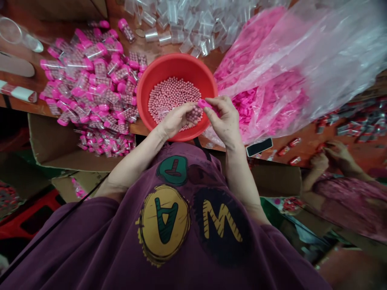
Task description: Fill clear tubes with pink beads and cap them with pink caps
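Observation:
A red bowl [178, 60] in front of me holds many small pink balls [172, 92]. Over its near right part, my left hand [178, 120] is closed round a clear container [193, 114] with pink balls in it. My right hand [224, 119] pinches a bright pink cap [204, 104] at the container's upper end. Whether the cap is seated on the container cannot be made out. Left of the bowl lies a large heap of filled containers with pink caps [99, 68].
Empty clear containers [178, 24] lie behind the bowl. A clear bag [320, 60] with loose pink caps [272, 104] spreads to the right, near a dark phone [259, 147]. A co-worker's hands [335, 155] are at the far right. An open cardboard box [51, 141] stands at the left.

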A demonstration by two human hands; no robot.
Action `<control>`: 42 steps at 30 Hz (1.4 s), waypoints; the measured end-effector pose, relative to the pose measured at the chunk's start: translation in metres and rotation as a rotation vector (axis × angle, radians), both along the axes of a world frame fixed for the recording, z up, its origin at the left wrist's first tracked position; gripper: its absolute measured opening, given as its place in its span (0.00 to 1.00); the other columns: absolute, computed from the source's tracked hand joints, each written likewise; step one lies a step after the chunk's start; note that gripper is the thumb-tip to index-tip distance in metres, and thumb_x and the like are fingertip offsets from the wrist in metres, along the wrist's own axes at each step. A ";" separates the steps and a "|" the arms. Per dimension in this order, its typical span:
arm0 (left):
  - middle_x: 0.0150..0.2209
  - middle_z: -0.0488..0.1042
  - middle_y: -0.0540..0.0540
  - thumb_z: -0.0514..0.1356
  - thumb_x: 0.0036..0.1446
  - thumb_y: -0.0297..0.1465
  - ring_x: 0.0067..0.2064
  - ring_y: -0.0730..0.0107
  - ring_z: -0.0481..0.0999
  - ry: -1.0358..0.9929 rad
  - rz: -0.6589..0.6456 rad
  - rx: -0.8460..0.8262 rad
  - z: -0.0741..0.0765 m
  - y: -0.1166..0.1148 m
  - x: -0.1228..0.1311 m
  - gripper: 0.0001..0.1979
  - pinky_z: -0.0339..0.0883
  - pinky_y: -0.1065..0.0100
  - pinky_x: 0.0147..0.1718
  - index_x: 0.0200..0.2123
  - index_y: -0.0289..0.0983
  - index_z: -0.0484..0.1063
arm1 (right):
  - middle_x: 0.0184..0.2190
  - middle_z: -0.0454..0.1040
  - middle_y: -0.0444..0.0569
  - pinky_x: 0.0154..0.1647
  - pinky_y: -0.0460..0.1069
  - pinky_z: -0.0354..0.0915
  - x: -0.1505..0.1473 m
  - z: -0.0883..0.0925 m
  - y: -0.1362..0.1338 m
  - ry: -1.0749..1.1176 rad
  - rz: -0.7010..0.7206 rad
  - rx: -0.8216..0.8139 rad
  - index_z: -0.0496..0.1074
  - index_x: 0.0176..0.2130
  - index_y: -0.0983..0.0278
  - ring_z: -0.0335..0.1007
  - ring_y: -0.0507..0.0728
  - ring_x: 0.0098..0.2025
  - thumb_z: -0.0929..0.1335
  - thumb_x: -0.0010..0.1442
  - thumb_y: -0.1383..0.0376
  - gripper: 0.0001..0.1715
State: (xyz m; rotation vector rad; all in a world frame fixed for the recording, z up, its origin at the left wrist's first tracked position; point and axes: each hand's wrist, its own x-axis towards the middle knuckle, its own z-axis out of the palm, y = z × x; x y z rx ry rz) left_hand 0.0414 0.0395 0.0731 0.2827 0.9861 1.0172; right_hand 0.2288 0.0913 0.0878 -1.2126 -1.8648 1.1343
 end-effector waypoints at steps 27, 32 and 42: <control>0.41 0.83 0.45 0.63 0.76 0.35 0.43 0.68 0.85 -0.013 0.065 0.019 -0.001 -0.003 0.003 0.08 0.79 0.69 0.43 0.47 0.37 0.81 | 0.42 0.83 0.46 0.59 0.62 0.80 -0.015 -0.004 0.001 0.049 -0.064 -0.048 0.85 0.47 0.53 0.80 0.59 0.46 0.73 0.72 0.39 0.23; 0.38 0.81 0.47 0.64 0.77 0.39 0.41 0.68 0.84 0.020 0.098 -0.020 0.007 -0.006 0.011 0.10 0.79 0.65 0.43 0.49 0.39 0.79 | 0.45 0.82 0.49 0.62 0.65 0.78 -0.016 0.000 -0.006 -0.005 -0.009 0.072 0.84 0.48 0.52 0.80 0.61 0.50 0.69 0.76 0.42 0.22; 0.35 0.78 0.49 0.67 0.74 0.45 0.30 0.76 0.76 0.124 0.061 0.237 0.002 -0.010 0.004 0.15 0.71 0.72 0.30 0.46 0.39 0.81 | 0.54 0.76 0.50 0.66 0.65 0.78 -0.001 0.001 -0.034 0.050 0.022 0.001 0.80 0.64 0.50 0.77 0.61 0.58 0.68 0.78 0.45 0.24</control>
